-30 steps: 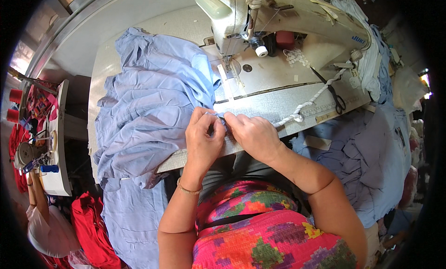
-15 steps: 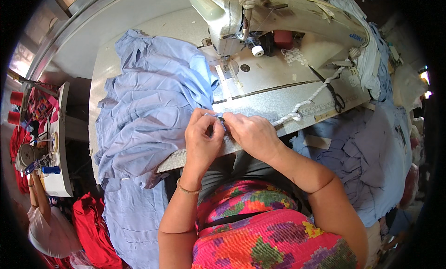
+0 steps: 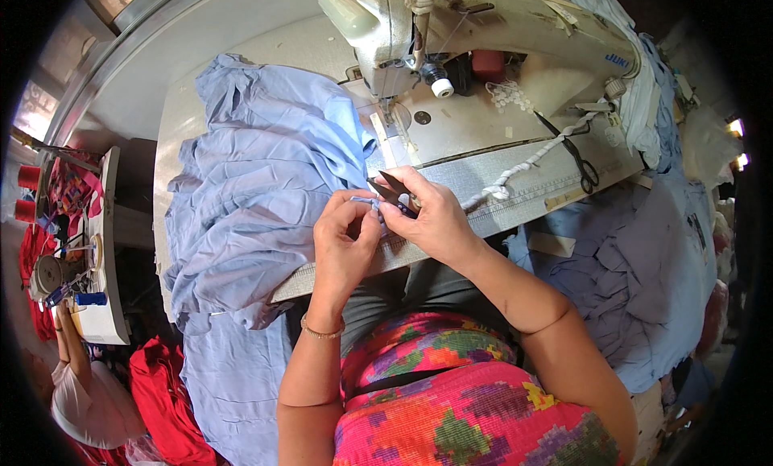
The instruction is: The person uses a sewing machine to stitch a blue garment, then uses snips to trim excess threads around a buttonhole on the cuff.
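A pale sewing table fills the upper frame, with a cream sewing machine standing at its far edge. A large heap of light blue fabric covers the table's left half and spills over the near edge toward the person's lap; a second pile of blue cloth pieces hangs at the right. At the near edge of the machine bed, just right of the heap, both hands meet over a small fold of the same fabric. The left hand pinches that fold between thumb and fingertips. The right hand, touching the left, is closed around small dark thread snips whose blades point up and left at the pinched edge. A white twisted cord runs across the bed from beside the right hand toward black scissors lying well apart at the right. A thin gold bracelet circles the left wrist. At far left, red thread cones stand beside a cluttered side tray, with red cloth below.
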Motion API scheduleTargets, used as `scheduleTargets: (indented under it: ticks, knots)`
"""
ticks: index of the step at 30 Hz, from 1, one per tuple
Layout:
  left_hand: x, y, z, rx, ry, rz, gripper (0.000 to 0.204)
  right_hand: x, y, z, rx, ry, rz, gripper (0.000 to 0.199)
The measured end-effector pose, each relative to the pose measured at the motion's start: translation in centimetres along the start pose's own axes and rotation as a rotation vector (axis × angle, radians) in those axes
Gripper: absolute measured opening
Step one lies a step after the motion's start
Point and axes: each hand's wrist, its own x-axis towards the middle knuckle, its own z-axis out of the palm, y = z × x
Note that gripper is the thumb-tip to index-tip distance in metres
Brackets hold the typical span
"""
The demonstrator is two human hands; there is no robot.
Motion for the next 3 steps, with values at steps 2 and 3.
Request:
scheduleTargets:
  ticks: [2, 3]
  knots:
    - [-0.09, -0.01, -0.18, -0.015, -0.004, -0.035, 0.005, 0.33, 0.17, 0.06, 0.071, -0.015, 0.051, 0.033]
    - [-0.09, -0.01, -0.23, -0.015, -0.002, -0.035, 0.005, 0.61, 0.32, 0.03, 0.105, -0.023, 0.075, 0.034]
